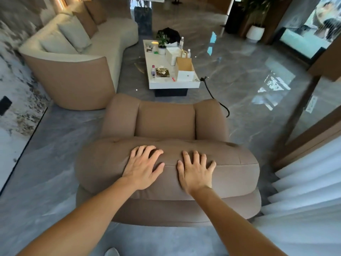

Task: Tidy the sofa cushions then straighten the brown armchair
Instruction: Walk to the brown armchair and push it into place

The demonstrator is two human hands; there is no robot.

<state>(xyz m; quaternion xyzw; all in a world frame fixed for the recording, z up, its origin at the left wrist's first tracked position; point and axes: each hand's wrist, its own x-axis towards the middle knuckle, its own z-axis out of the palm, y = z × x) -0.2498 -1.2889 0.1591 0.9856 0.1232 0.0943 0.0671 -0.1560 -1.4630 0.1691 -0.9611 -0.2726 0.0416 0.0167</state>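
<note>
I stand behind the brown armchair (166,124), looking down over its padded backrest toward its seat. My left hand (143,166) lies flat on top of the backrest with fingers spread. My right hand (195,169) lies flat beside it, fingers spread too. Neither hand holds anything. The cream sofa (103,45) with a tan back curves away at the upper left. Two pale cushions (73,34) and two tan cushions (86,19) lean along its backrest.
A white coffee table (171,84) stands beyond the armchair with bottles, a small plant, boxes and a paper bag (184,68) on it. A black cable (212,95) trails over the glossy floor. Pale curtains (304,191) hang at right; a marble wall is at left.
</note>
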